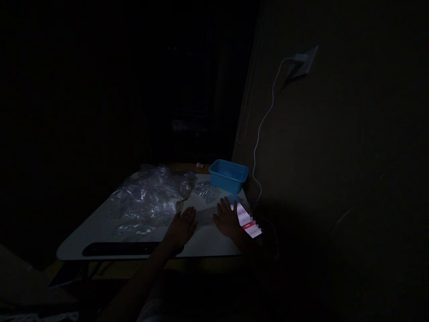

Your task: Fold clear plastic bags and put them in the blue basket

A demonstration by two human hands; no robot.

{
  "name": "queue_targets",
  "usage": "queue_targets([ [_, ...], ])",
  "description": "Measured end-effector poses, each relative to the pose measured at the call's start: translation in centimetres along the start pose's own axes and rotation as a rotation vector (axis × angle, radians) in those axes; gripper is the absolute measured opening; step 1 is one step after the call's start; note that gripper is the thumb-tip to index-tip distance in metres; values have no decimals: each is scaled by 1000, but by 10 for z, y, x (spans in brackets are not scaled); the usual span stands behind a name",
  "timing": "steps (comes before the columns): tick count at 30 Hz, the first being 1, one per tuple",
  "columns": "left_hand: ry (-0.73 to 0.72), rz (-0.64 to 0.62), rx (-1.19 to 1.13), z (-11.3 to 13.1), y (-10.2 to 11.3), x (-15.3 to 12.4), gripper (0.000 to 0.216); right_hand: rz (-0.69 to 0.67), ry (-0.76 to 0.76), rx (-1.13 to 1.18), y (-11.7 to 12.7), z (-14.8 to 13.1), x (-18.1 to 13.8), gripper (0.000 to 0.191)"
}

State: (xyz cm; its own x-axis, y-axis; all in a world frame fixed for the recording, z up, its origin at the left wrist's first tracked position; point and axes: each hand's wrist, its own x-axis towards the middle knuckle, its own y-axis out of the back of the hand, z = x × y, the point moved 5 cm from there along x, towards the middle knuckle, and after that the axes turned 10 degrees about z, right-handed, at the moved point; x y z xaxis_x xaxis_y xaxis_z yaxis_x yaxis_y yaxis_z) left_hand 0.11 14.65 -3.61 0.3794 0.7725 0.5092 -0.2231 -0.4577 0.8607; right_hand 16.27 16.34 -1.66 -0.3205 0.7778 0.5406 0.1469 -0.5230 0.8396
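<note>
Clear plastic sheet (205, 218), one: flat on white tabletop (211, 243), between both grips. Left grip (182, 226): palm down, fingers extended, released, at sheet's left end. Right grip (228, 218): fingers spread, released, at right end, beside lit phone (240, 214). Blue basin (224, 182) beyond.

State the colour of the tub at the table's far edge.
The tub is blue; the head view shows it.

Crinkled, glossy plastic wrapping (147, 192); smooth, see-through plastic film (205, 217); smooth plastic basin (227, 182); smooth tabletop (209, 245); matt wall (351, 129)
</note>
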Motion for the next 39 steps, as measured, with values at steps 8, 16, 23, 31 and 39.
queue_targets([
  [8, 4, 0, -53, 2, 7, 1, 43, -109, 49, 190, 7, -12, 18, 41],
  [16, -11, 71, -144, 3, 13, 0, 41, -475, -50, 231, -1, -13, 50, 48],
  [23, -15, 101, -212, 3, 16, 0, 40, -638, -63, 225, -4, -10, 62, 22],
  [31, 61, 102, -348, 0, 20, 2, 43, -671, -56, 446, -9, -4, 61, 20],
  [39, 505, -6, -1030, -22, 19, 3, 50, -687, -44, 708, -9, -24, 63, 23],
])
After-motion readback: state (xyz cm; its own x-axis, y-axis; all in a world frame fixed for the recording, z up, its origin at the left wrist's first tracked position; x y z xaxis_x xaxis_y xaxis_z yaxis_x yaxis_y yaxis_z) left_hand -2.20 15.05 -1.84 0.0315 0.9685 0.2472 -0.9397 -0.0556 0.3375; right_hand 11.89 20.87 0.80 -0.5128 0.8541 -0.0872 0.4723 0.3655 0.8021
